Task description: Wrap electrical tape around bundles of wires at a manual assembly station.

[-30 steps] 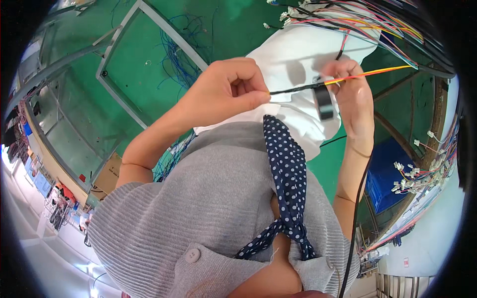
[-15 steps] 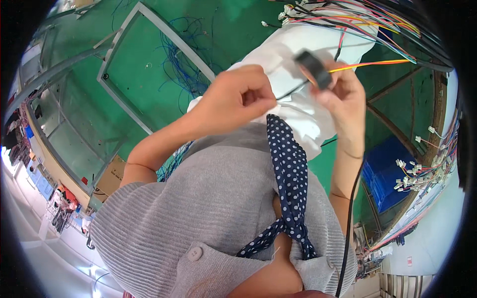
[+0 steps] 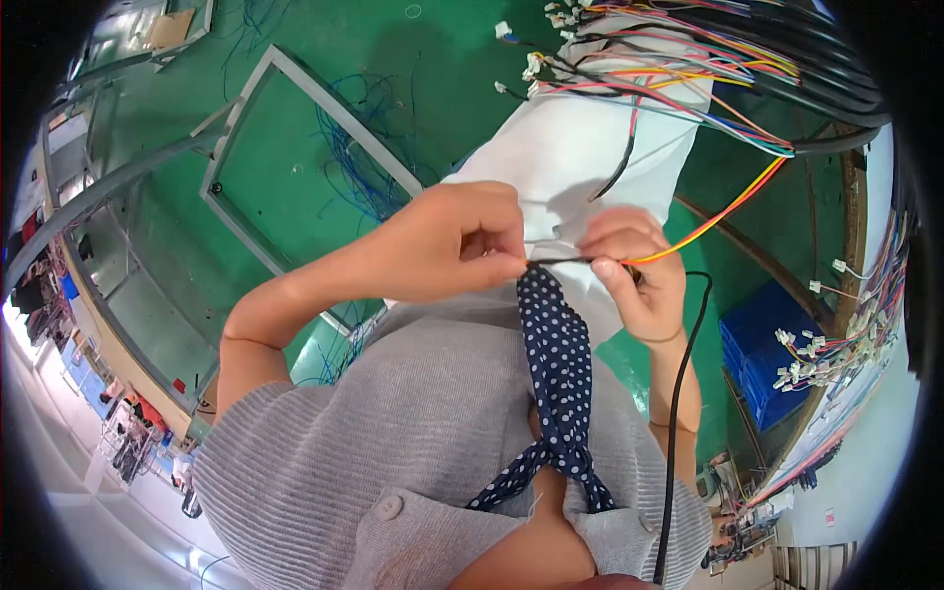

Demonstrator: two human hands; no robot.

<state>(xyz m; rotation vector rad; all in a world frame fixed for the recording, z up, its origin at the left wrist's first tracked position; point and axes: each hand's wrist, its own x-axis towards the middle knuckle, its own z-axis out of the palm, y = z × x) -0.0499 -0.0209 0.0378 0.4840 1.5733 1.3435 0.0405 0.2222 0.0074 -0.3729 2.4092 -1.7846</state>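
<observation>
Red and yellow wires [image 3: 723, 218] run down from the large harness to my hands. Between the two hands stretches a short black length [image 3: 562, 261], like a taped wire end. My left hand [image 3: 472, 241] pinches its tip between thumb and forefinger, just above a polka-dot scarf [image 3: 560, 364]. On the other side, my right hand [image 3: 644, 280] presses the wires with thumb and fingers where the coloured part meets the black. Its upper fingers are smeared by motion. I cannot make out the tape roll now.
A thick harness [image 3: 737, 69] with white connectors lies over my white-trousered lap. Another black-ended wire branch [image 3: 618, 172] hangs nearby. A blue crate [image 3: 772, 354] and more connector bundles [image 3: 811, 354] are at right. A grey metal frame [image 3: 339, 108] and tangled blue wires [image 3: 359, 157] occupy the left floor.
The black tape roll, seen at my right hand earlier, no longer shows. My right hand has come lower and nearer my left, and the red and yellow wires now slope down to it.
</observation>
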